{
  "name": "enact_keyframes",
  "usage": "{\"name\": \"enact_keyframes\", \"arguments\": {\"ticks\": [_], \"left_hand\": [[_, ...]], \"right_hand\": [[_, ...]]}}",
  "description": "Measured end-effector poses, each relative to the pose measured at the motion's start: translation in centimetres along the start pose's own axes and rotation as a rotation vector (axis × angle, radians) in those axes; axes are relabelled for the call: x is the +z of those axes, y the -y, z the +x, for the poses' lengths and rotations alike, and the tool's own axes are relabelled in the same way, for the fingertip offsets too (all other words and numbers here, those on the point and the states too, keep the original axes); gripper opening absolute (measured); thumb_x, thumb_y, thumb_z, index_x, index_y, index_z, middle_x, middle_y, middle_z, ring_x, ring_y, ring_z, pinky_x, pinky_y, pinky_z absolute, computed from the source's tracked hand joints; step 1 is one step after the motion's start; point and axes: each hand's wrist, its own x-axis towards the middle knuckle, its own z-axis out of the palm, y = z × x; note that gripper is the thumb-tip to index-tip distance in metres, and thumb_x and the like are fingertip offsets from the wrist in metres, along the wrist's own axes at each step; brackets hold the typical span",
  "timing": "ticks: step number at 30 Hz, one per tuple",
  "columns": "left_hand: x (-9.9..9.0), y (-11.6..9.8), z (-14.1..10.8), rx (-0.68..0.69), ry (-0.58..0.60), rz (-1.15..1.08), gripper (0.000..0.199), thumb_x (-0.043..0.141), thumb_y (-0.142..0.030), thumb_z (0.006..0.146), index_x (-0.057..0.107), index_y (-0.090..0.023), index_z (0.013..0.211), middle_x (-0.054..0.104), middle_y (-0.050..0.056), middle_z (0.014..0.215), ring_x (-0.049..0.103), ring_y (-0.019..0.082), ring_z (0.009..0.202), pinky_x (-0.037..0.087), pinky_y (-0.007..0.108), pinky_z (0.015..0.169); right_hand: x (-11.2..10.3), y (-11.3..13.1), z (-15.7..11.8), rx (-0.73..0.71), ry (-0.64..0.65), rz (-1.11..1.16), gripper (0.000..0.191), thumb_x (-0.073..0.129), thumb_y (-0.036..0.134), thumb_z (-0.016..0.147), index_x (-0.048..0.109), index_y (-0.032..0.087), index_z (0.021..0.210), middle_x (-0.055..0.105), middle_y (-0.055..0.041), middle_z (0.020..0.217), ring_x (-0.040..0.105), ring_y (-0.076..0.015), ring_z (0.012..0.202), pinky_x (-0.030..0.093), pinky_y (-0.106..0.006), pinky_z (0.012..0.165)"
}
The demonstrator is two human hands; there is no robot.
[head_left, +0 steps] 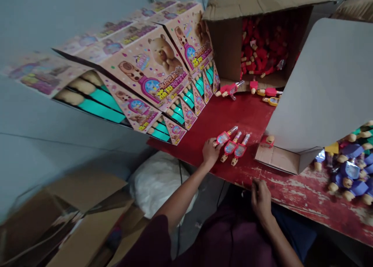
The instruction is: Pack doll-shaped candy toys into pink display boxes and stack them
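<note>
Three red bear-headed toys with clear windows and see-through tubes lie slanted side by side on the red table. My left hand (211,152) has its fingers closed on the bear-head end of the leftmost red bear-headed toy (223,138). Close beside it are the middle toy (230,147) and the right toy (240,150). My right hand (261,197) is at the table's front edge, fingers curled in, with nothing visible in them. Just beyond it stands an open pale carton (317,84), a red toy (267,141) inside its low front.
Printed bear display boxes (151,70) line the table's left side, showing teal toys. A cardboard box (225,45) at the back holds many red toys. Purple toys (352,170) are piled at right. A white sack (157,181) and open cartons (84,189) are below left.
</note>
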Motion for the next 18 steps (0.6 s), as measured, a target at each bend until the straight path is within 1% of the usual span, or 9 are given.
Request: {"name": "enact_keyframes", "arguments": {"ticks": [4,6,8,10,12,14,15,17,18], "left_hand": [[-4.6,-0.9,-0.7,0.083,-0.131,-0.081,0.023,0.061,-0.032,0.095,0.067,-0.015,0.110,0.069,0.013,0.112,0.069,0.023,0.104,0.057,0.036,0.093],[-8.1,-2.0,-1.4,0.216,-0.270,-0.147,0.019,0.064,-0.029,0.094,0.070,-0.014,0.106,0.069,0.012,0.108,0.069,0.023,0.103,0.057,0.038,0.094],[-11.7,-3.9,-2.3,0.431,-0.362,-0.214,0.018,0.071,-0.024,0.091,0.072,-0.016,0.107,0.072,0.010,0.105,0.070,0.022,0.101,0.057,0.038,0.095],[-14.9,-6.5,-3.5,0.588,-0.305,-0.255,0.029,0.075,-0.018,0.089,0.070,-0.018,0.118,0.075,0.009,0.110,0.071,0.022,0.103,0.058,0.038,0.096],[-17.0,-9.4,-4.8,0.691,-0.126,-0.328,0.037,0.075,-0.015,0.089,0.067,-0.022,0.125,0.075,0.007,0.113,0.072,0.021,0.104,0.060,0.035,0.094],[-17.6,-12.0,-6.1,0.789,0.070,-0.419,0.038,0.071,-0.013,0.092,0.065,-0.024,0.128,0.076,0.006,0.113,0.073,0.018,0.103,0.061,0.031,0.092],[-17.4,-13.1,-6.7,0.839,0.143,-0.457,0.038,0.069,-0.013,0.093,0.064,-0.024,0.129,0.076,0.005,0.113,0.073,0.017,0.104,0.061,0.030,0.092],[-16.1,-14.5,-7.9,0.871,0.193,-0.513,0.045,0.066,-0.014,0.096,0.058,-0.025,0.138,0.076,0.006,0.117,0.073,0.017,0.107,0.060,0.031,0.097],[-15.1,-14.8,-8.6,0.828,0.156,-0.541,0.049,0.065,-0.015,0.096,0.054,-0.024,0.144,0.075,0.008,0.121,0.072,0.018,0.110,0.060,0.033,0.099]], "right_hand": [[-0.5,2.1,2.5,-0.075,0.026,-0.013,0.020,0.048,0.019,0.103,0.066,0.020,0.110,0.068,-0.0071,0.090,0.066,-0.0201,0.079,0.057,-0.033,0.071],[-1.1,3.8,4.2,-0.137,0.027,0.012,0.021,0.048,0.016,0.103,0.066,0.020,0.113,0.068,-0.0078,0.093,0.067,-0.0204,0.084,0.058,-0.033,0.074],[-2.0,5.8,6.1,-0.199,0.039,0.043,0.028,0.050,0.016,0.102,0.063,0.023,0.126,0.069,-0.0105,0.107,0.068,-0.0223,0.098,0.060,-0.037,0.084],[-2.9,7.8,7.8,-0.256,0.086,0.049,0.045,0.054,0.021,0.101,0.051,0.026,0.146,0.063,-0.0143,0.132,0.063,-0.0264,0.121,0.060,-0.042,0.096],[-4.0,9.4,8.9,-0.301,0.177,0.025,0.064,0.058,0.027,0.100,0.034,0.027,0.160,0.052,-0.0165,0.148,0.056,-0.0303,0.134,0.059,-0.046,0.101],[-5.1,10.1,9.2,-0.323,0.253,-0.023,0.071,0.059,0.030,0.100,0.027,0.025,0.162,0.056,-0.0170,0.143,0.062,-0.0309,0.126,0.062,-0.044,0.093],[-5.6,10.0,9.2,-0.319,0.276,-0.051,0.067,0.059,0.028,0.100,0.030,0.025,0.161,0.061,-0.0159,0.135,0.067,-0.0295,0.116,0.063,-0.041,0.086],[-6.8,9.0,8.8,-0.274,0.283,-0.093,0.052,0.056,0.023,0.100,0.044,0.024,0.151,0.066,-0.0124,0.120,0.071,-0.0255,0.098,0.062,-0.036,0.074],[-7.5,8.2,8.6,-0.239,0.250,-0.101,0.045,0.056,0.021,0.099,0.050,0.024,0.143,0.067,-0.0112,0.116,0.071,-0.0242,0.093,0.061,-0.034,0.072]]}}
